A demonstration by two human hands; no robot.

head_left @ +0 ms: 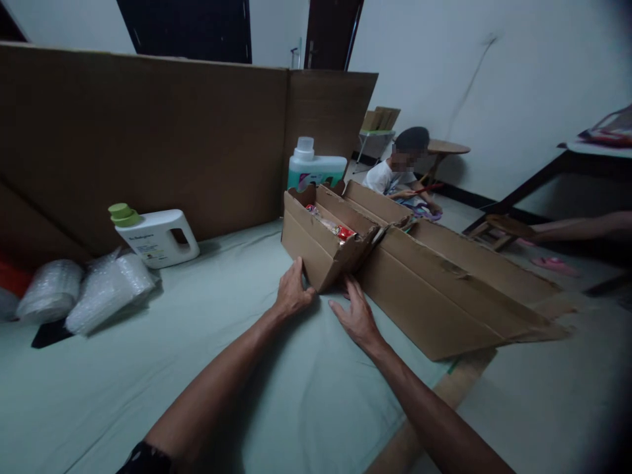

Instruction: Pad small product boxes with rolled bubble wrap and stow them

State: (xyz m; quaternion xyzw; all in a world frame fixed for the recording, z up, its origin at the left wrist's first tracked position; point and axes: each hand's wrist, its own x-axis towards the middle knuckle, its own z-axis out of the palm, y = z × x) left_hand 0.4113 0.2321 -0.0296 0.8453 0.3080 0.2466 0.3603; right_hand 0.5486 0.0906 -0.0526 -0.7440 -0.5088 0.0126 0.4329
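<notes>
Dark, spotted sleeve cloth [143,461] is covering the near end of the left forearm [217,382], and both bare forearms are lying over the pale green cloth [296,395] of the worktop [464,378]. The left hand [295,291] is resting against the near left wall of a small cardboard box [309,243], its thumb standing apart from its fingers. The right hand [359,318] is lying at the box's near right corner, thumb spread wide, fingertips partly hidden between this box and a longer cardboard box [424,293]. The small box is sitting right of the middle and holding red and clear wrapped pieces [342,232]; the longer one is jutting past the worktop's right edge.

Just beyond, a bottle of teal liquid [316,172] is standing. Far left, a white bottle with a green cap [158,238] is leaning beside bubble-wrapped bundles [111,289]. A tall cardboard screen [197,145] is rising along the far side. Farther right, another person [385,178] is sitting near a wooden stool [503,226].
</notes>
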